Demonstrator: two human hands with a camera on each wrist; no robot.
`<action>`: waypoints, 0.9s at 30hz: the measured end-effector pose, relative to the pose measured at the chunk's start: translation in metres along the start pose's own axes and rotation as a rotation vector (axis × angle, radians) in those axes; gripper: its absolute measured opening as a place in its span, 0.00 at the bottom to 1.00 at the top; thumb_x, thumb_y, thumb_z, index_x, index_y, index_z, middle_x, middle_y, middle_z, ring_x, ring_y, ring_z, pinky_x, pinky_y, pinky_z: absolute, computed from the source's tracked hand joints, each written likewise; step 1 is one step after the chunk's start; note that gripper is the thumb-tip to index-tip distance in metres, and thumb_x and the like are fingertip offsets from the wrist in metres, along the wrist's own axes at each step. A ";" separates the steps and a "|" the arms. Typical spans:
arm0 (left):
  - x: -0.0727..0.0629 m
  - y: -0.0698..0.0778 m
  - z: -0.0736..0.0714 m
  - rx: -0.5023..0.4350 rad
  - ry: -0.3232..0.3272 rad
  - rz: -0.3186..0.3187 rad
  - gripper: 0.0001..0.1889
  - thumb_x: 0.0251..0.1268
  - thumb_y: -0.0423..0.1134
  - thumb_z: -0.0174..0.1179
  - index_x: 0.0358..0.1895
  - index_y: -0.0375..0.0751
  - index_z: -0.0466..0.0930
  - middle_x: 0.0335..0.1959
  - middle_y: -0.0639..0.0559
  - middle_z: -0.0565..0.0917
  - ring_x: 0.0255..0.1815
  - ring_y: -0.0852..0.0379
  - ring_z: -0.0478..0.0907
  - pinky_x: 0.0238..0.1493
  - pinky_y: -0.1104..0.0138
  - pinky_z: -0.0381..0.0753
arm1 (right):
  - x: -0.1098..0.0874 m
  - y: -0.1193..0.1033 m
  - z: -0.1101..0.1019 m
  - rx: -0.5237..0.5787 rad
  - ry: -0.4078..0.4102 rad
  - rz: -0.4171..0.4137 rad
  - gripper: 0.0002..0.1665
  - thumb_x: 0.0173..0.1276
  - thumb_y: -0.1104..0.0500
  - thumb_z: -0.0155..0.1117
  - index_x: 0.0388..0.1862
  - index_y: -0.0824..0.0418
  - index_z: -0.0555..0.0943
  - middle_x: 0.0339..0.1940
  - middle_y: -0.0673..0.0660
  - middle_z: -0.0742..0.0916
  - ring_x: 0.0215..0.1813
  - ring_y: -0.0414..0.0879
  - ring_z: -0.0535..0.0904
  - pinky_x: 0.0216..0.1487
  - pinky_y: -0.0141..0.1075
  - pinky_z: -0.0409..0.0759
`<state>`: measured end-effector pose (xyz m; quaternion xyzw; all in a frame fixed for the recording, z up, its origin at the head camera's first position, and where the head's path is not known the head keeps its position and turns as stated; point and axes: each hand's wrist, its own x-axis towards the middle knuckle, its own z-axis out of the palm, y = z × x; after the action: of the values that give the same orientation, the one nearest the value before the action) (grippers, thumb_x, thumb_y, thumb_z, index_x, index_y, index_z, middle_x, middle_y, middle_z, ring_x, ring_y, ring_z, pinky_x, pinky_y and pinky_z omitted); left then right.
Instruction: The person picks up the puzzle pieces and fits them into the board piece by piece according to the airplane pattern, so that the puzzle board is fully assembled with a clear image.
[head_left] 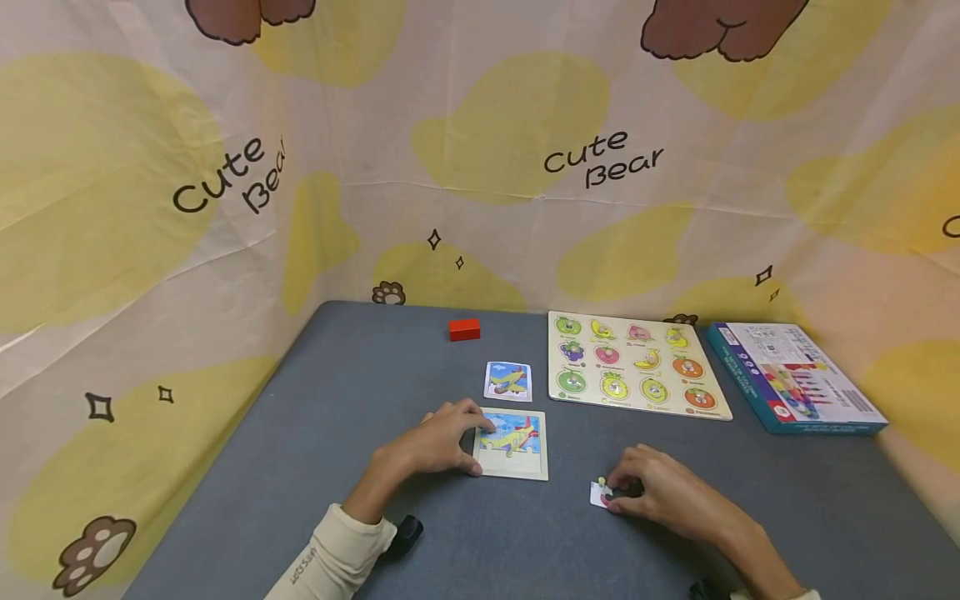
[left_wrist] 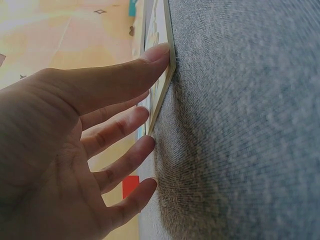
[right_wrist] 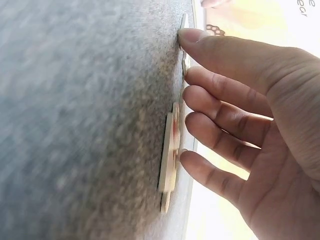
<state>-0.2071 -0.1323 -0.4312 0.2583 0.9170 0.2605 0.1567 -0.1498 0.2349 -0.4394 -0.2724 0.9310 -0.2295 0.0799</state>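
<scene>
A small wooden jigsaw puzzle with a yellow plane on blue lies flat on the grey table, its lower strip bare pale wood. My left hand holds its left side, thumb at the near corner and a fingertip over the picture. In the left wrist view the thumb presses the frame's edge. To the right, my right hand pinches a small white puzzle piece with pink and yellow-green marks, low at the tabletop. Thin wooden pieces lie beneath its other fingers in the right wrist view.
A plane picture card lies behind the puzzle, with a red block farther back. A fruit puzzle board and a teal-edged box lie at the back right. Printed cloth hangs behind the table.
</scene>
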 end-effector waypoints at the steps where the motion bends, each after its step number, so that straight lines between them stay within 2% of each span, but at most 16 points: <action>1: 0.000 0.000 0.000 0.000 0.001 -0.001 0.30 0.59 0.40 0.80 0.67 0.48 0.84 0.67 0.46 0.76 0.67 0.43 0.70 0.68 0.39 0.67 | 0.002 0.000 0.001 -0.005 0.006 -0.008 0.10 0.65 0.42 0.79 0.39 0.43 0.89 0.38 0.35 0.81 0.41 0.31 0.73 0.43 0.34 0.76; 8: -0.001 0.000 0.000 -0.005 0.003 0.001 0.30 0.59 0.40 0.80 0.66 0.48 0.84 0.66 0.46 0.76 0.66 0.43 0.70 0.68 0.39 0.67 | 0.021 -0.012 0.004 -0.027 0.016 -0.020 0.09 0.66 0.43 0.78 0.39 0.43 0.89 0.38 0.35 0.81 0.43 0.32 0.73 0.46 0.36 0.78; 27: 0.000 -0.002 0.001 -0.004 -0.008 -0.015 0.30 0.60 0.42 0.79 0.67 0.50 0.83 0.68 0.47 0.75 0.69 0.43 0.70 0.69 0.39 0.67 | 0.083 -0.057 0.026 -0.074 0.047 -0.156 0.09 0.69 0.49 0.78 0.42 0.51 0.91 0.40 0.41 0.83 0.44 0.35 0.73 0.47 0.36 0.77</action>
<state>-0.2080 -0.1335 -0.4333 0.2523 0.9177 0.2600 0.1629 -0.1862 0.1375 -0.4373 -0.3413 0.9164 -0.2069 0.0297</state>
